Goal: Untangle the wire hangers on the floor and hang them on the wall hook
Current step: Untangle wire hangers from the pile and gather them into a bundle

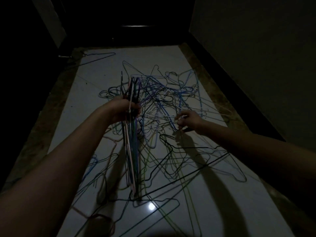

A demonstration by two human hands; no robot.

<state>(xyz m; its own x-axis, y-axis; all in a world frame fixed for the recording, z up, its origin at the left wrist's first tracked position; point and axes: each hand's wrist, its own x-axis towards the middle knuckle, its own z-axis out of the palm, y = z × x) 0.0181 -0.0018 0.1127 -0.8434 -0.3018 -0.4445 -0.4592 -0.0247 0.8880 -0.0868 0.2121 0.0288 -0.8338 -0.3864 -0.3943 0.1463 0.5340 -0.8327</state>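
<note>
A tangled pile of thin wire hangers (171,100) in blue, white, black and green spreads over the pale floor (95,86). My left hand (122,111) grips a gathered bundle of hangers (130,151) near their necks, with the hooks pointing up and away and the bodies hanging down toward me. My right hand (189,119) reaches into the pile on the right, its fingers curled and pinching a wire of one hanger there. No wall hook is in view.
A single blue hanger (102,56) lies apart at the far left of the floor. Dark walls (256,48) close in on both sides, with a dark doorway (130,23) at the far end. More loose hangers (171,202) lie close to me.
</note>
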